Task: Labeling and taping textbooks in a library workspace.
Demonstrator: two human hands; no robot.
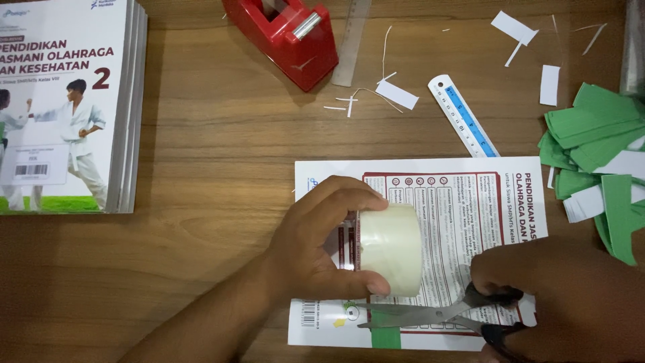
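Clear tape roll (390, 250), gripped by the left hand (316, 242), stands on a book (470, 202) at lower centre. Right hand (564, 296) holds open scissors (430, 314) at the tape below it, beside a green strip (385, 337) on the book's edge. Cutting looks unfinished. Green paper pieces (598, 154) wait at right.

Upright clear tape roll (390, 250), open scissors (430, 314)

Wooden table (222, 154) bears books (67, 101), tape dispenser (285, 40), rulers (463, 115), paper scraps (591, 154).

Off-task clutter on the wooden table (215, 154)
I see a stack of white paperback books (74, 101), red tape dispenser (285, 37), blue-and-white plastic ruler (463, 115), green paper strips (594, 144).
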